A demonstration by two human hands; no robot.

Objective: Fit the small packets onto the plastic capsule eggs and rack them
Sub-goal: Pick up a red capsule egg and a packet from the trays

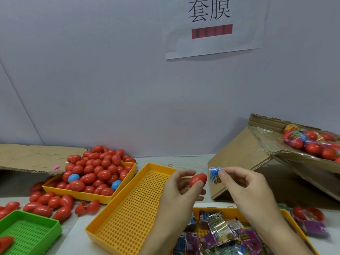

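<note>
Holding egg and packet face to face

Pinching a smooth, glossy red capsule egg (198, 179) between thumb and fingertips, the left hand (181, 188) holds it above the long perforated yellow tray (128, 205). Just beside it, the right hand (244, 186) grips a small crinkled blue foil packet (215, 175) by its edge, the two things close but apart. More shiny packets fill a yellow bin (219, 234) below the wrists. Oval red eggs heap in another yellow tray (95, 173) at left and spill onto the pale tabletop (184, 161). A slotted green tray (29, 234) sits nearest left.
</note>
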